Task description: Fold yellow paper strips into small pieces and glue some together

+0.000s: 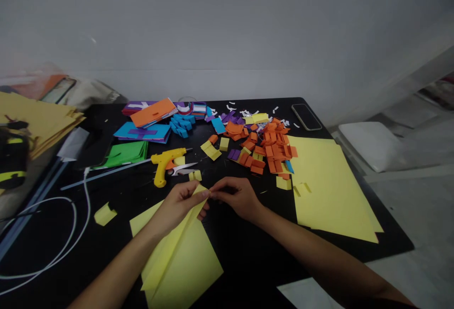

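My left hand (182, 203) is closed on a folded yellow paper strip (169, 252), its thumb lying along the upper end. The strip slants up from the lower left, over a larger yellow sheet (196, 271) on the table. At the strip's top end, my right hand (238, 196) has thumb and forefinger pinched together, touching or just beside the paper's edge. What those fingertips hold is too small to make out. Just beyond the hands are a yellow glue gun (163, 162), scissors (180, 169) and a small folded yellow piece (195, 175).
Folded orange pieces (275, 145) heap near the right-hand stack of yellow paper (326, 186). Blue folded pieces (181, 125), green paper (126, 154) and an orange packet (153, 113) lie at the back left. A phone (306, 117) rests at the far right; a white cable (75, 224) loops left.
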Demonstrator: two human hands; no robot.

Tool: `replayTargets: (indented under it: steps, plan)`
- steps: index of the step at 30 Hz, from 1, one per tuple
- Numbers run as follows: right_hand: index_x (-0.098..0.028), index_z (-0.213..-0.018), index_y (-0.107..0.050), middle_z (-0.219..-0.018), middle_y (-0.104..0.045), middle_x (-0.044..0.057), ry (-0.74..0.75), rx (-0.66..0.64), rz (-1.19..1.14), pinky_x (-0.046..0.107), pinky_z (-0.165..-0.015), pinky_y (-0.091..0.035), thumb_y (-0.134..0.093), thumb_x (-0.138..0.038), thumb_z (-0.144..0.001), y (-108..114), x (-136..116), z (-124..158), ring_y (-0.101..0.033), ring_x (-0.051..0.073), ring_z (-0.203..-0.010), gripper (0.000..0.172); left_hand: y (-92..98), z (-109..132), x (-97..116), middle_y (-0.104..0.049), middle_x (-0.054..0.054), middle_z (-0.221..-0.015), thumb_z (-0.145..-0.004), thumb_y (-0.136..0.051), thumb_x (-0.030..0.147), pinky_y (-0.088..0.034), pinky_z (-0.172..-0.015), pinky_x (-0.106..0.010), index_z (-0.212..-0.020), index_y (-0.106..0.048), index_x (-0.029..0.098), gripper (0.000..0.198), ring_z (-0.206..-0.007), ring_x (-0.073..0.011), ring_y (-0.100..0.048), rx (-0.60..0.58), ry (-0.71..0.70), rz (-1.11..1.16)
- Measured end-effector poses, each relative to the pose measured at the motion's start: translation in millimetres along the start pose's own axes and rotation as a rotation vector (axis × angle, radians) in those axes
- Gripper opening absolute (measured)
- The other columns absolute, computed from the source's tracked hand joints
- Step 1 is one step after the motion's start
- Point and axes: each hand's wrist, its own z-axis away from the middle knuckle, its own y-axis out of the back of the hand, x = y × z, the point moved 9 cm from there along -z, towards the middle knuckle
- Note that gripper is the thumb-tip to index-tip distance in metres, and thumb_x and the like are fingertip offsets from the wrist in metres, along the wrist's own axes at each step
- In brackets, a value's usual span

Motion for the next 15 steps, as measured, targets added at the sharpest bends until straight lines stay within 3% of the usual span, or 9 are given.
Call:
replayTargets:
  steps: [15]
  plan:
    - [-0.021,-0.080,-0.083,-0.076,-0.077,0.003,0.005,-0.013,-0.002,0.025,-0.059,-0.054,-0.087,-0.037,-0.076,-1.2,-2.3,0.3,-0.067,0.015,-0.063,0.017,-2.3,-1.0,1.4,-0.068,-0.001,-0.066,-0.081,-0.082,0.047,-0.053,-0.054,-0.023,-0.079,-0.067,0.014,0.037,-0.055,-0.0121,-0.064,-0.057,-0.023,-0.004]
